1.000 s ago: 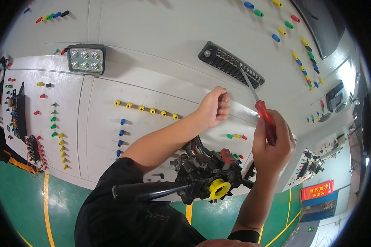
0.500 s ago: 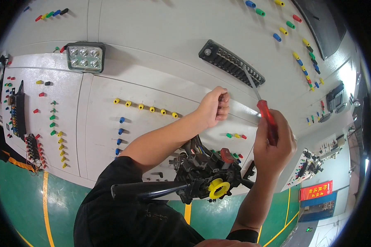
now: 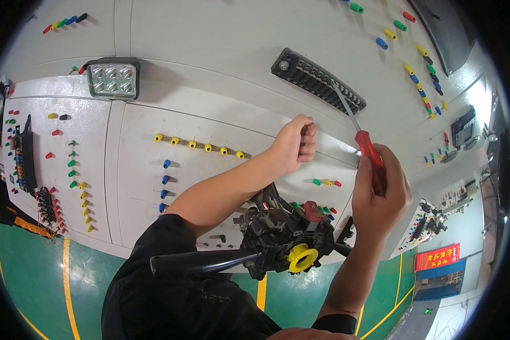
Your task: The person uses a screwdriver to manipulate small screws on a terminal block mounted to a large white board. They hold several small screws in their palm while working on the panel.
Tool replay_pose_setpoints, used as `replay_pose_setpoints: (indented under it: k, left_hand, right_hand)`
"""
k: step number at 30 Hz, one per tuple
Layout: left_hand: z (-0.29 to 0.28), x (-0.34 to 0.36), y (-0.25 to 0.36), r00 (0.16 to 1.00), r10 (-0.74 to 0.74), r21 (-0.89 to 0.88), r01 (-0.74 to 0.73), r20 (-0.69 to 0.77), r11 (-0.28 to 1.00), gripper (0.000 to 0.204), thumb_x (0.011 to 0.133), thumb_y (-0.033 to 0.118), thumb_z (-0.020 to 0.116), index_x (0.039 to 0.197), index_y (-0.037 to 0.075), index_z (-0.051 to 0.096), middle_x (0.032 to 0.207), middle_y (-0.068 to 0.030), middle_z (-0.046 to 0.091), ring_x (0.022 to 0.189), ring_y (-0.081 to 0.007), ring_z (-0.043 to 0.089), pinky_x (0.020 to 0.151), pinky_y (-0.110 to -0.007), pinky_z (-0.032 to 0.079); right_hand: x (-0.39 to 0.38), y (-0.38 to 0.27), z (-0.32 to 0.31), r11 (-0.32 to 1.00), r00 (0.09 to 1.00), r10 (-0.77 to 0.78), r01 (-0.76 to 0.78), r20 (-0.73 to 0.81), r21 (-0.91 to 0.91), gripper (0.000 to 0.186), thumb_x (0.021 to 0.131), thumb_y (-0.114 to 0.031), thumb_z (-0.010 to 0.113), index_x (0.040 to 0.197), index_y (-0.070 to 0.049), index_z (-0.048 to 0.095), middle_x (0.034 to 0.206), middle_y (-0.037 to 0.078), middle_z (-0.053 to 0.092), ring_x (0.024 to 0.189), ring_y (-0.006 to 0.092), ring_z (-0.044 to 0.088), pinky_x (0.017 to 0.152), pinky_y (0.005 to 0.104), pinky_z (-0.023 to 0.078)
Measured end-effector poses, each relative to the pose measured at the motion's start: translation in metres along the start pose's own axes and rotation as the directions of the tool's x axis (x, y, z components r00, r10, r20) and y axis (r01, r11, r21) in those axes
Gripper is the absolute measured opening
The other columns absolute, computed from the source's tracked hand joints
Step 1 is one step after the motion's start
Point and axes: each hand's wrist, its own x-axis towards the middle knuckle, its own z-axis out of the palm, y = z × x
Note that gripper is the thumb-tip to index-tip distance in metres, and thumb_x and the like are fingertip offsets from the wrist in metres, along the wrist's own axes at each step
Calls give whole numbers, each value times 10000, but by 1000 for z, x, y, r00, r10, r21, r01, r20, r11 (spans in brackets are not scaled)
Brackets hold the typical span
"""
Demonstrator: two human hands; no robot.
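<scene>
My right hand is closed round the red handle of a screwdriver, whose metal shaft reaches up to a black terminal strip on the grey panel, its tip at the row of screw terminals. My left hand is held in a loose fist beside the panel, below the strip; whatever its curled fingers hold, if anything, is hidden. Under my forearms sits a black steering-column switch unit with a yellow ring, a red button and a long stalk.
Coloured sockets dot the panel. A six-lens lamp is mounted upper left, fuse and connector blocks at the left. Further units and a red sign show at the right, above green flooring.
My right hand and the screwdriver have shifted slightly right and up in the picture, the tip staying at the strip. My left hand keeps its curled shape, a little higher in view.
</scene>
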Motion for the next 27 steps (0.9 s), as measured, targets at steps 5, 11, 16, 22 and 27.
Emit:
replay_pose_setpoints:
  k: [5, 11, 16, 22, 27]
  left_hand:
    - [-3, 0, 0, 1000, 5, -1, -5, 16, 1000, 300, 838, 335, 477, 622, 149, 386, 542, 60, 240, 424, -80, 203, 369, -245, 160]
    - [-1, 0, 0, 1000, -4, -3, 4, 5, 1000, 293, 836, 329, 477, 624, 150, 383, 543, 62, 243, 422, -77, 205, 365, -245, 159]
    - [0, -1, 0, 1000, -2, -2, 2, -16, 1000, 290, 835, 330, 476, 628, 151, 379, 547, 63, 248, 425, -76, 208, 366, -242, 159]
    - [1, -1, 0, 1000, -9, -8, 9, -18, 1000, 293, 834, 332, 480, 626, 151, 383, 544, 63, 244, 425, -76, 207, 366, -240, 158]
    - [-2, 1, -2, 1000, -3, -6, 3, -7, 1000, 295, 835, 332, 484, 623, 150, 388, 541, 62, 242, 421, -76, 205, 364, -241, 158]
  right_hand:
    - [-1, 0, 1, 1000, 1000, 15, -14, 3, -23, 203, 743, -53, 655, 945, -37, 638, 748, 95, 636, 581, 191, 588, 525, 266, 456]
    - [1, 0, -1, 999, 999, 36, -36, -7, -4, 195, 748, -59, 656, 943, -46, 641, 739, 89, 634, 576, 177, 585, 517, 256, 450]
    - [-1, 3, -1, 1000, 1000, -4, 3, -5, -25, 198, 750, -65, 658, 945, -42, 639, 740, 83, 635, 565, 166, 579, 506, 248, 441]
    - [1, 0, -3, 999, 999, 47, -47, 19, -9, 193, 750, -62, 658, 941, -34, 638, 743, 85, 638, 567, 160, 582, 507, 245, 441]
    - [0, 2, 0, 1000, 1000, 20, -20, -8, 5, 191, 754, -63, 656, 942, -32, 638, 744, 88, 637, 569, 157, 582, 512, 245, 443]
